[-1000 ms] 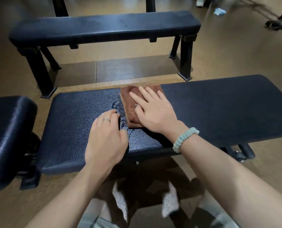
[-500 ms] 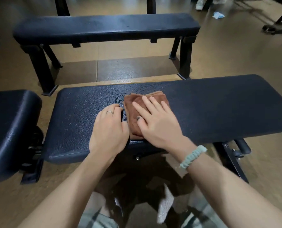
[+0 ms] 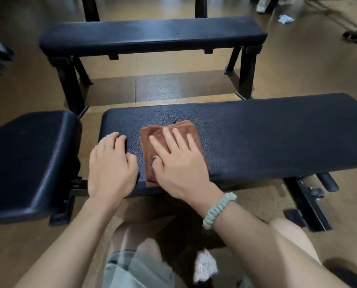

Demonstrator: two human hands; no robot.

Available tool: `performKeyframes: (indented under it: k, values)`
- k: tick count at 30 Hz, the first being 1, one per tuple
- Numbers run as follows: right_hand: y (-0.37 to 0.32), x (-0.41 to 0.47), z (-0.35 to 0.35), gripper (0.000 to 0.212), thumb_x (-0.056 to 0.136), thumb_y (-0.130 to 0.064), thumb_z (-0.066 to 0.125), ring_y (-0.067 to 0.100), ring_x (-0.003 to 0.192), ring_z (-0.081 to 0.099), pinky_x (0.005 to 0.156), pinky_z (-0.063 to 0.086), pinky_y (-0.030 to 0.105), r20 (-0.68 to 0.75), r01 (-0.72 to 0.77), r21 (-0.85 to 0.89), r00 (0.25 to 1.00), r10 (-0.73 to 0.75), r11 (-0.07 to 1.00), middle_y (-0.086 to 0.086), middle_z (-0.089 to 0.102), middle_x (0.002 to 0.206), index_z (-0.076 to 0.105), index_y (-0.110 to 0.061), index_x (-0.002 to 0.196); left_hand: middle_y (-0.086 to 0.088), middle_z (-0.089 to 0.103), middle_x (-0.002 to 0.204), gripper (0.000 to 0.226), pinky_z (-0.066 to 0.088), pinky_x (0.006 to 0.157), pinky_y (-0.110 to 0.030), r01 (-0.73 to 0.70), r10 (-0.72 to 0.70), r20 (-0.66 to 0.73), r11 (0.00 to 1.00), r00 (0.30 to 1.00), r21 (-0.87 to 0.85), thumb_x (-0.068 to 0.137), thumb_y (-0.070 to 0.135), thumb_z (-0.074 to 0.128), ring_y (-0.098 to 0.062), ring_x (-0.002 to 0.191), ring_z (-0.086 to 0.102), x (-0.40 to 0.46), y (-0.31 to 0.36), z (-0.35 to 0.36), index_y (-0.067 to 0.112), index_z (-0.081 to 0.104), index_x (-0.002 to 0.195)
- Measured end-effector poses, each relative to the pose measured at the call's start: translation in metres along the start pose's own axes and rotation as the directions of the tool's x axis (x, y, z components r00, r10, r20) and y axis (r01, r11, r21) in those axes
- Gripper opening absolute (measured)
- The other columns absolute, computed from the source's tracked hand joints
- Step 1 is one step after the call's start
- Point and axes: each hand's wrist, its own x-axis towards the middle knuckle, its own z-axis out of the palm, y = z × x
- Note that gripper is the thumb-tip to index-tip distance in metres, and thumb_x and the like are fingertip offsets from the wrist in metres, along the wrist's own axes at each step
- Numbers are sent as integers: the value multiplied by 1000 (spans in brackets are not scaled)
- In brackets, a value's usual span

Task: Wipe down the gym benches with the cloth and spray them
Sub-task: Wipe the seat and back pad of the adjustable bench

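Observation:
A folded brown cloth (image 3: 152, 134) lies on the dark padded bench (image 3: 267, 138) in front of me, near its left end. My right hand (image 3: 179, 163) presses flat on the cloth, fingers spread. My left hand (image 3: 111, 169) rests on the bench's near left corner, fingers curled on the pad, a ring on one finger. The pad around the cloth glistens with wet droplets. No spray bottle is in view.
A separate seat pad (image 3: 27, 163) sits to the left of the bench. A second flat bench (image 3: 152, 36) stands behind. The near bench's frame and roller (image 3: 310, 196) lie at the lower right. Crumpled paper (image 3: 285, 18) lies on the brown floor far back.
Both hands and the cloth have shifted left along the bench toward its left end, and the view has moved with them. My right hand stays flat on the cloth.

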Motion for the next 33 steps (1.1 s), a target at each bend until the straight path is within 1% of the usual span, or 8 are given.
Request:
performKeyframes:
  k: [5,8,11,17,20,24,27,33]
  values:
    - [40,-8,-21,58,98,-44,31,27,151,35,122,25,50,137,24,-99,991,-10,995,5,37,165,47,-35,153,-15,53,149,65,35,118,-52,-2,2,1,1000,1000,-9,86,30,31,-33,141,45,1,-1,0,4,58,139]
    - [84,-19,-39,62,99,-48,21,25,155,28,124,23,48,144,-170,-196,969,199,966,3,28,169,39,-36,157,-14,52,150,70,33,119,-51,3,-3,17,1000,1000,-7,84,34,26,-32,142,43,0,1,2,5,57,140]
    - [64,-15,-34,70,95,-50,10,25,158,17,127,15,48,143,-299,-225,931,335,927,4,18,172,28,-35,161,-12,50,153,72,30,121,-50,15,-15,24,1000,1000,-9,84,34,24,-29,145,40,-1,1,3,6,56,141]
    - [-42,12,1,65,96,-44,21,30,154,28,126,19,53,156,-55,-92,985,69,994,9,30,167,41,-31,157,-11,48,156,66,28,123,-49,-2,5,40,998,999,-60,86,26,31,-26,148,37,0,-9,2,8,54,145]
    - [-24,5,-8,60,98,-44,28,26,154,28,126,20,49,152,2,-70,988,9,998,4,32,167,42,-37,156,-10,47,157,67,25,124,-48,-14,17,41,998,999,-67,87,26,30,-26,149,36,-2,-10,0,8,53,147]
    - [23,-28,-27,59,100,-46,26,26,154,30,125,23,49,163,-64,-146,983,88,987,3,32,167,41,-37,156,-10,47,156,65,24,125,-49,-28,32,48,997,998,-72,89,27,32,-27,148,36,-2,-8,2,7,54,146]
    - [16,-30,-26,60,100,-44,24,29,155,28,125,24,52,199,-65,-151,976,94,986,5,30,168,39,-35,158,-9,45,158,67,23,126,-49,-17,20,52,998,998,-66,89,29,27,-25,150,34,-2,-7,3,9,52,149]
    - [-28,54,7,61,98,-45,23,29,154,27,125,17,51,228,119,-43,968,-106,992,5,29,168,38,-38,157,-6,45,158,62,25,125,-45,59,-56,23,986,998,-156,91,20,32,-23,148,36,-2,-8,2,9,48,150]
